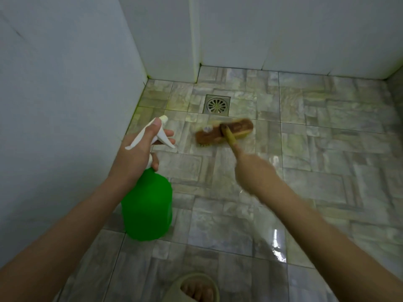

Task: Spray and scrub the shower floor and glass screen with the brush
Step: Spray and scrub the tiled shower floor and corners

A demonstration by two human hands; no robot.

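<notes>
1. Left wall (pixel 54 83): pale, plain, runs from near left to the far corner.
2. Left hand (pixel 139 153): wrapped round the neck of the spray bottle (pixel 148 205). The thumb lies along the top of the white trigger head (pixel 161 136), two fingers are out on the trigger, and the lower fingers curl under it.
3. The spray bottle has a green body and hangs off the floor at left-centre, below the hand. The nozzle points far, toward the left wall corner.
4. Shower floor (pixel 327 149): grey-beige patterned tiles. A shiny wet glare patch (pixel 277 247) sits near centre-right.
5. Floor drain (pixel 217 105): square metal grate set in the floor at far centre, just beyond the brush.
6. Brush (pixel 224 132): brown block head with yellowish bristles, down on the floor tiles just near of the drain and right of the trigger head. It is blurred. Its yellow handle (pixel 232 140) slants near-right into the right hand.
7. Right hand (pixel 255 173): closed round the handle's near end with its back to the camera. It is blurred, so finger detail cannot be told.
8. Far wall (pixel 305 29): white panels that meet the floor along the far edge.
9. Foot in an open-toe slipper (pixel 196 288): on the floor at the near bottom edge, centre.
</notes>
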